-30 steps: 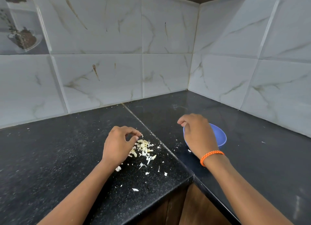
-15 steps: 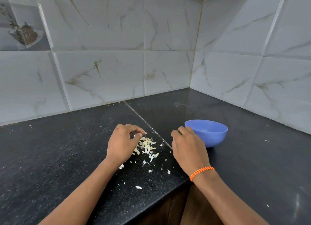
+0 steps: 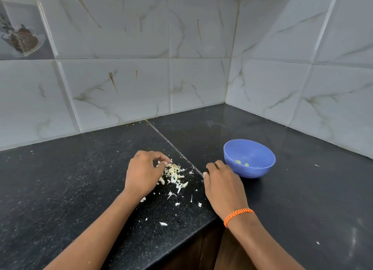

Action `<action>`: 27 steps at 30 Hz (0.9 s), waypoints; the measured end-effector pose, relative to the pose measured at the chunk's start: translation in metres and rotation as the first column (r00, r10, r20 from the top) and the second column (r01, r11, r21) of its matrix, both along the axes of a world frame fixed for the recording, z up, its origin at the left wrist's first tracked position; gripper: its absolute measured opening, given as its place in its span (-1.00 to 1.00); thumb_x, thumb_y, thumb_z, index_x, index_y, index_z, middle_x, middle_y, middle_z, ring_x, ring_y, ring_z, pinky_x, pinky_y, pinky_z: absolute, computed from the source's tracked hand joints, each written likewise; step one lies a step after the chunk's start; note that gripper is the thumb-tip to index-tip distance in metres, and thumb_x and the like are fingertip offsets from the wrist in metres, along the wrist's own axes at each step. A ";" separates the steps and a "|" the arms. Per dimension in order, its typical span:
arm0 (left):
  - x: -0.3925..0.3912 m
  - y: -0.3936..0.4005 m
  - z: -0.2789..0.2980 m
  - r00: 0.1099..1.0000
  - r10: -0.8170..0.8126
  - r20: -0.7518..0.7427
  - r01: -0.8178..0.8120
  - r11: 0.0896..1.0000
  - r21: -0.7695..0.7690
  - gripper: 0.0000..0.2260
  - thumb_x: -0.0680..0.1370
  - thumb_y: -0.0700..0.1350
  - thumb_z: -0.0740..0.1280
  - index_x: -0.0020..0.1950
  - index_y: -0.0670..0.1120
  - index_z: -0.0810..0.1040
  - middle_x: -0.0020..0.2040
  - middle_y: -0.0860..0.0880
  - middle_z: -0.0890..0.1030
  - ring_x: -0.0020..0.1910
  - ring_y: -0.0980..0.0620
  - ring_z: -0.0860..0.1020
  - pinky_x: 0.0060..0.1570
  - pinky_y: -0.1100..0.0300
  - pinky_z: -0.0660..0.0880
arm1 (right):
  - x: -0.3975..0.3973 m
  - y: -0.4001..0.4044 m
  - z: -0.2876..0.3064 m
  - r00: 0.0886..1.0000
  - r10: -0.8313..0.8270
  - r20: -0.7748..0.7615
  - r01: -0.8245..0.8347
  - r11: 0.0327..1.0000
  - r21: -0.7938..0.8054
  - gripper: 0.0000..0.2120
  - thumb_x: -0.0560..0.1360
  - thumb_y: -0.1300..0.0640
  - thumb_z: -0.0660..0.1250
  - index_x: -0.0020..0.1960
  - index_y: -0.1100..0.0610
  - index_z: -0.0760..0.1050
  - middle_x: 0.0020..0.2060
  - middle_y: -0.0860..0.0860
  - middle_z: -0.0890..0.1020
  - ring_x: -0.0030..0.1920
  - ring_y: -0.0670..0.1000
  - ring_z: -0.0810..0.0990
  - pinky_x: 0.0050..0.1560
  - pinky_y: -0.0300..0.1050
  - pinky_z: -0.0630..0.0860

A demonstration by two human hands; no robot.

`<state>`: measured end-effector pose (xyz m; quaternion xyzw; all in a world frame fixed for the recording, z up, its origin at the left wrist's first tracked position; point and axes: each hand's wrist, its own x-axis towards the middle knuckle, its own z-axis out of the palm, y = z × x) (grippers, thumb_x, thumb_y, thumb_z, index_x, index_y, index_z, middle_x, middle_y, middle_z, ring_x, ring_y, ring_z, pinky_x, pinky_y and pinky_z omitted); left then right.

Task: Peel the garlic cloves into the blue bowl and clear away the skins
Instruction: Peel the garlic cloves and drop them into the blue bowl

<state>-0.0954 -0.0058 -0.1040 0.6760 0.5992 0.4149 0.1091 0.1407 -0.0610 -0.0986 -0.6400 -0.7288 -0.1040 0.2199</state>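
Right hand [image 3: 223, 186] now off one bowl [image 3: 260, 170]

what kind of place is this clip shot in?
Most likely a home kitchen corner. A dark speckled stone countertop meets marble-look tiled walls, with a wooden cabinet front beneath. Garlic skins lie scattered on the counter beside a blue bowl.

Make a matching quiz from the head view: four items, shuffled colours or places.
Items:
1. bowl
2. garlic skins
3. wrist band
4. countertop

Descriptions:
A. orange, on the right wrist
B. black, speckled
C. blue, right of both hands
D. pale heap between the hands

Pairs: 1-C, 2-D, 3-A, 4-B
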 end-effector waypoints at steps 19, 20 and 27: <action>-0.004 0.000 0.002 0.997 -0.028 0.070 0.029 0.999 -0.023 -0.83 0.64 -0.07 0.46 -0.07 0.18 0.76 -0.04 0.22 0.74 0.09 0.11 0.66 0.09 -0.01 0.64 | -0.014 0.021 0.001 0.751 0.192 -0.632 -0.215 0.976 0.041 -0.50 0.53 0.54 0.12 0.13 0.10 0.68 0.00 -0.02 0.68 0.02 -0.07 0.65 0.16 0.02 0.63; -0.004 0.000 0.003 0.997 -0.025 0.076 0.027 0.999 -0.023 -0.83 0.64 -0.08 0.45 -0.06 0.18 0.76 -0.01 0.22 0.74 0.10 0.10 0.66 0.09 0.00 0.64 | -0.007 0.023 0.002 0.731 0.154 -0.665 -0.179 0.983 0.030 -0.48 0.53 0.55 0.10 0.13 0.10 0.69 0.01 -0.01 0.69 0.02 -0.08 0.66 0.18 0.02 0.64; -0.001 -0.001 0.001 0.994 -0.011 0.111 0.017 0.998 -0.057 -0.82 0.73 -0.01 0.33 0.25 0.11 0.70 0.26 0.18 0.69 0.30 0.11 0.58 0.28 0.03 0.54 | -0.031 0.013 -0.002 0.855 0.065 -0.514 -0.181 0.967 -0.180 -0.61 0.75 0.16 0.14 0.56 0.17 0.40 0.51 0.06 0.47 0.49 0.11 0.44 0.47 -0.02 0.37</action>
